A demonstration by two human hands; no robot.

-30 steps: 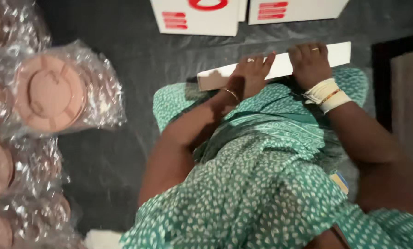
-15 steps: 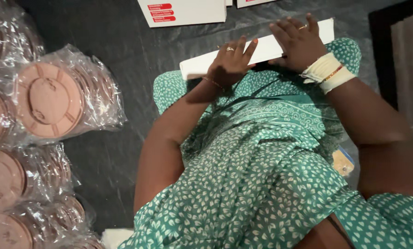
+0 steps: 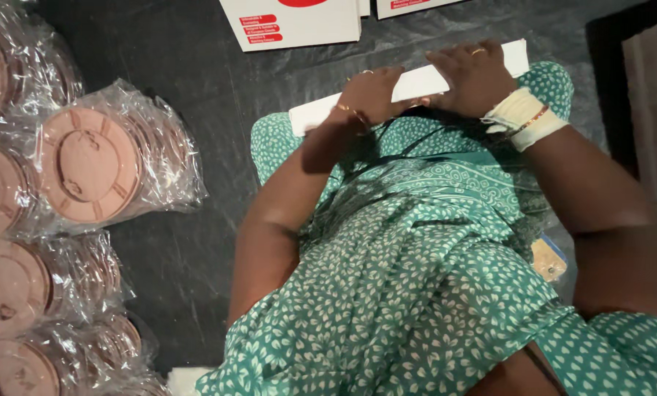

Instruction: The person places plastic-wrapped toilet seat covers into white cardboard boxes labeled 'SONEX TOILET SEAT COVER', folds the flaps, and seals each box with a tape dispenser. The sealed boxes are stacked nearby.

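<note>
A flat white cardboard piece lies across my lap, on the green patterned dress. My left hand rests on its middle with the fingers curled over its far edge. My right hand presses flat on its right part; a white bandage wraps that wrist. Both hands have hold of the white piece.
Clear plastic bags of pinkish round lids are stacked along the left on a dark plastic sheet. White boxes with red print lie at the top. A brown cardboard sheet stands at the right edge.
The view has shifted a little. My left hand has slid along the white piece and its fingers have curled over the edge; my right hand stays flat on it.
</note>
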